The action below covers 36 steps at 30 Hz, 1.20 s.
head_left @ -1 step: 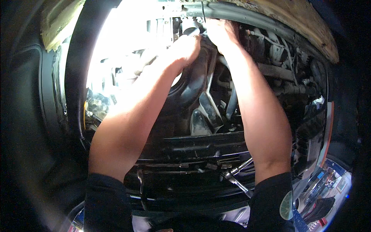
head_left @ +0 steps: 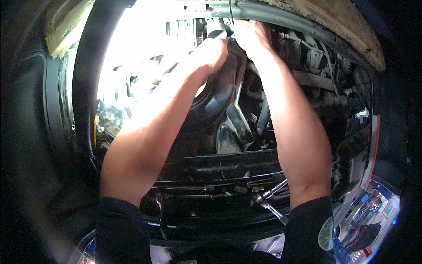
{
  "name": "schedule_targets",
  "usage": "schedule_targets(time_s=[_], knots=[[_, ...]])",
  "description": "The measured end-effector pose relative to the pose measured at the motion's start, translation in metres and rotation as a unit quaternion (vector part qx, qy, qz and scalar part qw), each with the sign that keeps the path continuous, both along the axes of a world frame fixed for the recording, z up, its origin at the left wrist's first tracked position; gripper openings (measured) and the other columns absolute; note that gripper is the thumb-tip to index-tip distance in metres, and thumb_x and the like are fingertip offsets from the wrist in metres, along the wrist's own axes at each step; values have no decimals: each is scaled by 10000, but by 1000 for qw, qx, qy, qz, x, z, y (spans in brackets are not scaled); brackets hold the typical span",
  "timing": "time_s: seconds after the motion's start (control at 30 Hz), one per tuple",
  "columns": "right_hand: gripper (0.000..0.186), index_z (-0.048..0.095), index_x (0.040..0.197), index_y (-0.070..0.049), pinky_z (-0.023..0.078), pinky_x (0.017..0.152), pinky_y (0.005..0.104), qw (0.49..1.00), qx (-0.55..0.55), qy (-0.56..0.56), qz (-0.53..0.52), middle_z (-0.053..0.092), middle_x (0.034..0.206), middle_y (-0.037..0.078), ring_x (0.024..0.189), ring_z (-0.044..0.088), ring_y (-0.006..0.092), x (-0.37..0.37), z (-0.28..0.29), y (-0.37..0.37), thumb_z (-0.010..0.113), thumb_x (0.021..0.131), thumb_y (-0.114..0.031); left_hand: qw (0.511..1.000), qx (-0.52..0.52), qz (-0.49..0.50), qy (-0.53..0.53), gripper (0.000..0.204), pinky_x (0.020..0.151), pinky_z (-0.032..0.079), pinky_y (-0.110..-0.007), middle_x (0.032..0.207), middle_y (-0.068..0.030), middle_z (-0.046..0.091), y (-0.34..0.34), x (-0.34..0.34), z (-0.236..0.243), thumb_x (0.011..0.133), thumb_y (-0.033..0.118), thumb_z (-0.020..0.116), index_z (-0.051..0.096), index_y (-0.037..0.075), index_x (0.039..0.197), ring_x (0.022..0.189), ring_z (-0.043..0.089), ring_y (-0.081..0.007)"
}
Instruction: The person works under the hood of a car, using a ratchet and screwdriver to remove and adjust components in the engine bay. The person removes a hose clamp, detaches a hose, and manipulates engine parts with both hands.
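Observation:
Both my arms reach far into a vehicle's engine bay, where my hands nearly meet below a metal crossbar (head_left: 281, 24). My left hand (head_left: 214, 53) is closed, its fingers curled away from view, just below a grey cylindrical part (head_left: 216, 29). To its right, my right hand (head_left: 251, 37) is bent over with its fingertips tucked down out of sight. What either hand grips is hidden. A thin dark cable (head_left: 231, 12) hangs between the hands at the top. Beneath them lies a rounded dark housing (head_left: 215, 99).
A ratchet wrench (head_left: 268, 206) lies on the near black crossmember (head_left: 220, 171), beside my right elbow. Glare washes out the upper left. Pipes and brackets (head_left: 314, 81) crowd the right. Dark body panels (head_left: 30, 123) flank the bay. Tools lie on a cluttered surface (head_left: 367, 215) at lower right.

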State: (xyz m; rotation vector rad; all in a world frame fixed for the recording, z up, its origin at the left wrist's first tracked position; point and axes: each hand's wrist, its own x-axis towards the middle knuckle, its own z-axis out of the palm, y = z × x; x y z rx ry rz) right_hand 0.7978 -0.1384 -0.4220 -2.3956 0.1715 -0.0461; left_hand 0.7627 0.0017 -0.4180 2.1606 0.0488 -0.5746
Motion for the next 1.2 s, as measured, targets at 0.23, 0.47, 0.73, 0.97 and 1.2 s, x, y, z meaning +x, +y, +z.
schedule_targets(time_s=[0.23,0.47,0.73,0.97,1.2], knots=[[638,538,1459,-45,433,1129,426,996,5,12,-86,555,1467,229,1350,531,343,3,-3,1,656,945,-404,998,-52,20,-28,443,911,544,-473,1178,-270,702,-3,-5,-8,1005,246,387,677,-29,1194,1057,703,-387],[769,487,1515,-69,341,1213,453,1000,-12,-23,5,475,1558,231,1458,438,368,8,-15,-13,641,943,-559,995,-76,29,56,401,911,560,-477,1144,-270,710,-5,3,-10,990,189,396,687,-22,1166,1054,710,-374],[782,458,1537,-72,314,1229,445,999,26,10,-24,453,1579,222,1470,427,358,-5,7,-6,697,926,-496,994,49,-26,-90,443,947,540,-486,1139,-281,704,-4,-5,5,1022,285,374,700,20,1166,1075,682,-427],[657,561,1455,-99,414,1152,447,997,31,60,-33,557,1495,197,1362,547,363,-2,10,-6,712,916,-443,970,131,-192,-78,605,894,530,-528,1169,-346,654,-9,-16,5,1051,471,451,528,-48,1352,1026,673,-477],[633,577,1441,-121,420,1141,465,997,-67,35,1,557,1496,182,1364,539,374,4,6,-9,654,936,-495,983,97,-139,-74,682,881,541,-532,1100,-339,672,-6,-17,6,1011,473,555,465,-131,1315,1015,673,-490]])
